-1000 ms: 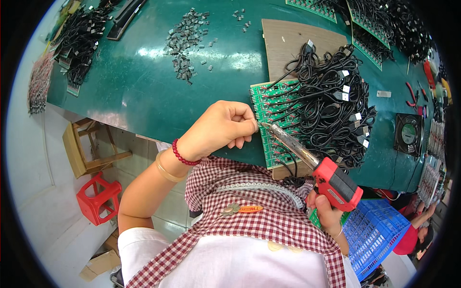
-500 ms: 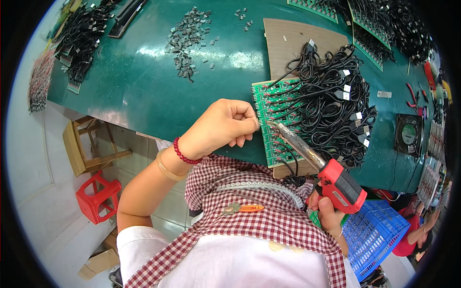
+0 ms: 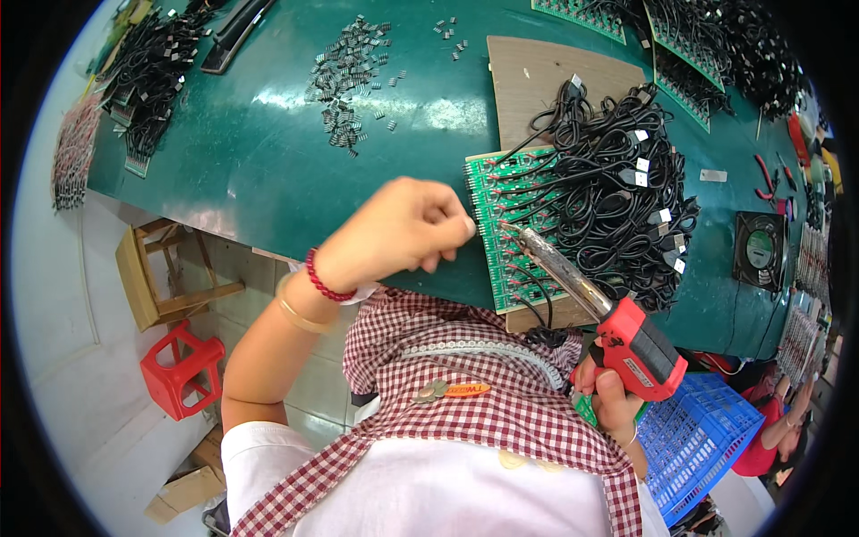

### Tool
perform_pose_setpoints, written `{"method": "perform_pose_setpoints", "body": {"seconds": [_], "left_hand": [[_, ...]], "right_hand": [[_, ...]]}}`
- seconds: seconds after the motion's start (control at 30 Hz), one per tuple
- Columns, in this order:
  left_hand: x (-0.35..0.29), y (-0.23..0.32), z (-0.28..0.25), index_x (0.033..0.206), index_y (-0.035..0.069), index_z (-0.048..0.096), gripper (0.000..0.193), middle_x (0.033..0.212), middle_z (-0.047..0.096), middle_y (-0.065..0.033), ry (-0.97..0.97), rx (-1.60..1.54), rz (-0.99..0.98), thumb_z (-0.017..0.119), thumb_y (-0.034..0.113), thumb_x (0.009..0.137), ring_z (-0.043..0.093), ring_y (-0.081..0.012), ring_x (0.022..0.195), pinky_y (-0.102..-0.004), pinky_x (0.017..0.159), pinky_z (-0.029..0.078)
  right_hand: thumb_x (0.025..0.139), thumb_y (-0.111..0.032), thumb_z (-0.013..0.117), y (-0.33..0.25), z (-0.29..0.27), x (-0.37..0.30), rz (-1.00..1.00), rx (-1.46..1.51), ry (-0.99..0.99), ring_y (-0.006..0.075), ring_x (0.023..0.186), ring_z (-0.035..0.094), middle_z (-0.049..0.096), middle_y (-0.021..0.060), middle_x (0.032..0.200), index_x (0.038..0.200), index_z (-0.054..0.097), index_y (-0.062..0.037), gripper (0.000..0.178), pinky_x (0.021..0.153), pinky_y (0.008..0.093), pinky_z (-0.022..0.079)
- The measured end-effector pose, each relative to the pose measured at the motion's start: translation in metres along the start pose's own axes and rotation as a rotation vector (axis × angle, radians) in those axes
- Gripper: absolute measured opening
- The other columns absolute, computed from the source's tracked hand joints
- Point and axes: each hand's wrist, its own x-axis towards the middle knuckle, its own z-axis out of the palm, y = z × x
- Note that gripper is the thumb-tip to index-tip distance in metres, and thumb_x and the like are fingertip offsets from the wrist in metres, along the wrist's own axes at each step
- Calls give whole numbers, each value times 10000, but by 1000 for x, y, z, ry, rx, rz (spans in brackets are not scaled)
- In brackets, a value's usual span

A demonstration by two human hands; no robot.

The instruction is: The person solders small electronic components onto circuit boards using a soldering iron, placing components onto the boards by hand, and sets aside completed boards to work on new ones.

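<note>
My right hand (image 3: 616, 404) grips the handle of a red and black soldering gun (image 3: 641, 351). The gun's metal barrel points up and left, its tip over a green circuit board panel (image 3: 488, 206). A row of pins lines the panel's left edge, and black USB cables (image 3: 617, 210) with white-tipped plugs run from it to the right. Just left of that pin row, slightly apart from it, is my left hand (image 3: 401, 228), thumb and forefinger pinched together. Whatever the pinch holds is too small to make out.
Loose small pin headers (image 3: 344, 94) are scattered across the green table (image 3: 242, 134). A brown board (image 3: 537, 72) lies under the panel. More cabled panels (image 3: 684, 45) stand at the far right, near pliers (image 3: 762, 177) and a black fan (image 3: 759, 252). A blue crate (image 3: 698, 438) sits lower right.
My left hand has drawn back a little to the left, away from the panel's pin edge. The soldering gun has shifted very slightly; its tip is still over the panel.
</note>
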Motion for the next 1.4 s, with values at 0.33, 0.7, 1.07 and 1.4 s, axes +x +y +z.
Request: {"method": "perform_pose_setpoints", "body": {"seconds": [0.33,0.7,1.07,1.4], "left_hand": [[31,-7,-47,849,30,524,120,842,591,-112,703,1153,391,604,89,782,583,-309,742,-378,631,462],[-28,12,36,935,-12,505,170,868,554,-70,-169,-468,294,630,2,820,578,-92,687,-218,562,497],[-52,-5,104,944,10,476,175,808,558,-28,-341,-976,223,618,61,858,545,-74,714,-211,603,491],[-63,14,79,788,-25,573,62,647,596,-43,-178,-282,187,621,14,794,554,-63,547,-219,500,462]], "right_hand": [[870,-341,567,-10,5,4,-41,22,34,122,466,427,480,73,591,1136,413,31,482,454,267,398],[861,-159,591,-47,30,25,-39,149,58,130,601,481,499,70,725,1170,379,-31,396,551,266,443],[834,34,539,-61,47,38,100,-82,-118,64,669,475,503,7,740,878,533,-30,78,581,231,388],[777,-2,642,-38,34,33,-158,-598,-246,147,710,575,607,62,872,992,556,-1,232,627,251,458]]}}
